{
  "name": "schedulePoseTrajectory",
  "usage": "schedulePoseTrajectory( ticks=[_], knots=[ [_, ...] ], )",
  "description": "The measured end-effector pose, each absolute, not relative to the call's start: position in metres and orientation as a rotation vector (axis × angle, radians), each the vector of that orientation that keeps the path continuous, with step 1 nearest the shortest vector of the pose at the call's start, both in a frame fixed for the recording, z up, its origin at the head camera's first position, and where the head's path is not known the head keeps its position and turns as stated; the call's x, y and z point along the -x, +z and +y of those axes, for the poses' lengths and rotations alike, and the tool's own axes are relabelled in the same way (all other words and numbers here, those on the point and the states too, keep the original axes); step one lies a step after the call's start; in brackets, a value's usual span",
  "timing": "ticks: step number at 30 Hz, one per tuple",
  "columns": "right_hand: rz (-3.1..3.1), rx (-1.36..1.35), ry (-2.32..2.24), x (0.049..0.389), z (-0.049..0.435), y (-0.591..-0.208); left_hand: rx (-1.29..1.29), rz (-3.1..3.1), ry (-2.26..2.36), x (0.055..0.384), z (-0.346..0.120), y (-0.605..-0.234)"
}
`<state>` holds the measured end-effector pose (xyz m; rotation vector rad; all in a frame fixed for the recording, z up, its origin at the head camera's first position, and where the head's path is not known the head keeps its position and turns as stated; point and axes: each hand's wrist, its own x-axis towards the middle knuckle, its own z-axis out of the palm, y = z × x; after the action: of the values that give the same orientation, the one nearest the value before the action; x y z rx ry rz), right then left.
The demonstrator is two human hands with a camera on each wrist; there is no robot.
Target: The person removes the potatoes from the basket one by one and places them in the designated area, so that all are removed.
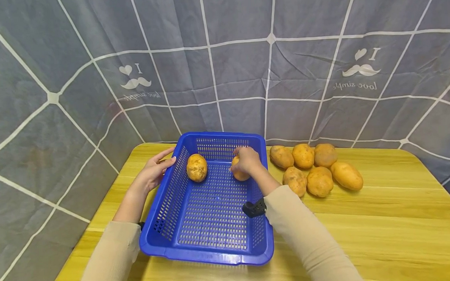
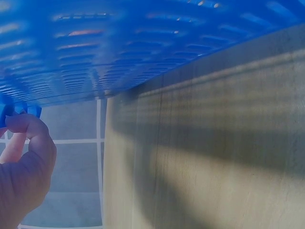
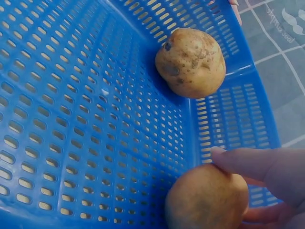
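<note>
Inside the blue plastic basket (image 1: 216, 260), my right hand (image 1: 247, 159) grips a potato (image 1: 241, 173) near the right wall. In the right wrist view, the thumb lies along the top of that potato (image 3: 205, 200) and other fingers are at its side. A second potato (image 1: 196, 168) lies against the left wall toward the back; dark spots mark its skin in the right wrist view. My left hand (image 1: 153, 173) holds the basket's left rim near the far corner. From the left wrist, the bent thumb (image 2: 38, 138) meets the rim beside the slotted wall (image 2: 95, 47).
Several potatoes, one of them longer (image 1: 347, 175), sit in two rows on the wooden table (image 1: 397, 216), right of the basket. A grey curtain (image 1: 240, 71) with white lines hangs behind the table and along its left side.
</note>
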<state>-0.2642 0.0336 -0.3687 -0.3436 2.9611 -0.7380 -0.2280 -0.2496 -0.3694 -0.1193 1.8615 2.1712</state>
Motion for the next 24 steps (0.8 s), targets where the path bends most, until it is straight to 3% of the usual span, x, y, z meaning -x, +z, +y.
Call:
schedulePoseTrajectory(
  ticks=[24],
  knots=[
    [2.883,0.430,-0.673,0.2582,0.0373,-0.3608,0.128,1.865,2.165,0.2267,-0.2496,-0.3684]
  ],
)
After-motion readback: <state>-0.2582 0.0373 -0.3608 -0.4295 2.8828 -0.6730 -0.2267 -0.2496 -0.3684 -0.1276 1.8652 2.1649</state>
